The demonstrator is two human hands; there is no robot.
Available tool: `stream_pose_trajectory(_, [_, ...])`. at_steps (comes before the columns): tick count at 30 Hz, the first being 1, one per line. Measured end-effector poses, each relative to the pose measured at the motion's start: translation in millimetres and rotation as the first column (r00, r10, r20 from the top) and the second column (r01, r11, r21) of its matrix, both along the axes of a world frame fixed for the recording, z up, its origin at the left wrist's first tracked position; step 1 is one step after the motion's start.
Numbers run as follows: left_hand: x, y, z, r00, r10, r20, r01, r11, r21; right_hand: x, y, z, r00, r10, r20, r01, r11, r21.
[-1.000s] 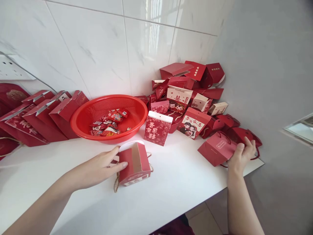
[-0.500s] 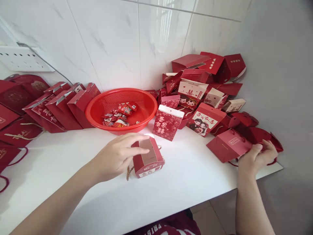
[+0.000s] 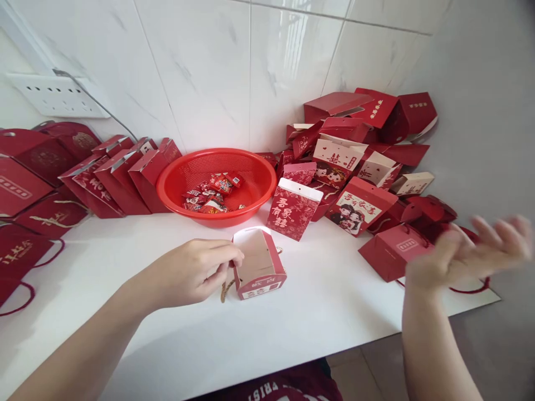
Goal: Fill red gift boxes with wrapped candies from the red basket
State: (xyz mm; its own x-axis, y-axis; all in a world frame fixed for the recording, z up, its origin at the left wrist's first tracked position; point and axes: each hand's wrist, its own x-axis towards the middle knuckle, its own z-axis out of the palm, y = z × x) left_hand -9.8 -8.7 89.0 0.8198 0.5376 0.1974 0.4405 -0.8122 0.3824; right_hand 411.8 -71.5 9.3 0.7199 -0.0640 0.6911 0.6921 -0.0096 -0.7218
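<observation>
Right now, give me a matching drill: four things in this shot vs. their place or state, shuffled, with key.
1. left hand
2. right hand
3. red basket
4. wall socket

A. holds wrapped candies
B. in the air, blurred, fingers spread
C. on the tiled wall, upper left
D. fingers on the small open box

Pairs: 1-D, 2-B, 3-A, 4-C

1. left hand [image 3: 196, 273] pinches the left wall of a small open red box [image 3: 259, 266] on the white surface [image 3: 313, 312].
2. right hand [image 3: 463, 250], blurred, fingers spread, over a red bag [image 3: 390, 252].
3. red basket [image 3: 217, 218] of candies [image 3: 213, 195] behind.
</observation>
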Motion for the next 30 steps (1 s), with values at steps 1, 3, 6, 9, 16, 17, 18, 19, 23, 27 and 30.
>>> stream_pose_trajectory(1, [0.0,-0.6,1.2,1.000,0.006,0.003,-0.006,1.000,-0.009,-19.2,8.1,15.2,0.941,0.220,0.258,-0.224,0.975,-0.017])
stream_pose_trajectory(3, [0.5,-1.9,4.7,1.000,0.011,0.001,-0.011,1.000,-0.016,-59.3,20.2,42.3,0.582,0.591,0.559,-0.519,0.799,-0.303])
stream_pose_trajectory(6, [0.6,-3.9,9.3,0.999,0.011,-0.038,-0.011,1.000,0.000,-117.5,30.8,69.5,-0.076,0.906,0.416,-0.553,0.309,-0.774])
stream_pose_trajectory(9, [-4.0,-6.5,8.2,0.996,0.028,-0.087,-0.026,0.999,0.025,-159.2,41.3,74.7,-0.328,0.931,0.162,-0.496,-0.024,-0.868])
stream_pose_trajectory(16, [-28.2,-13.8,-21.2,0.995,0.059,-0.085,-0.059,0.998,-0.003,-163.4,54.7,52.0,-0.335,0.942,0.036,-0.587,-0.178,-0.790])
stream_pose_trajectory(17, [-28.8,-14.4,-27.0,0.993,0.067,-0.099,-0.066,0.998,0.012,-158.6,53.4,48.8,-0.331,0.944,-0.004,-0.612,-0.217,-0.761])
stream_pose_trajectory(18, [-28.1,-14.9,-32.9,0.992,0.071,-0.107,-0.068,0.997,0.032,-153.7,51.9,45.3,-0.322,0.946,-0.043,-0.642,-0.251,-0.724])
stream_pose_trajectory(19, [-26.4,-15.2,-38.8,0.992,0.071,-0.105,-0.065,0.996,0.056,-148.9,50.5,41.5,-0.306,0.949,-0.068,-0.682,-0.269,-0.680])
stream_pose_trajectory(23, [-16.7,-14.9,-61.4,0.996,0.082,-0.020,-0.079,0.988,0.135,-132.1,47.8,27.3,-0.163,0.984,-0.071,-0.832,-0.176,-0.527])
stream_pose_trajectory(27, [-16.4,-11.6,-79.8,0.980,0.140,0.138,-0.163,0.972,0.170,-123.6,48.2,21.2,-0.123,0.982,-0.145,-0.822,-0.183,-0.540])
stream_pose_trajectory(30, [-21.3,-7.0,-89.5,0.976,0.119,0.182,-0.148,0.977,0.154,-124.3,48.2,19.5,-0.123,0.962,-0.244,-0.744,-0.252,-0.619])
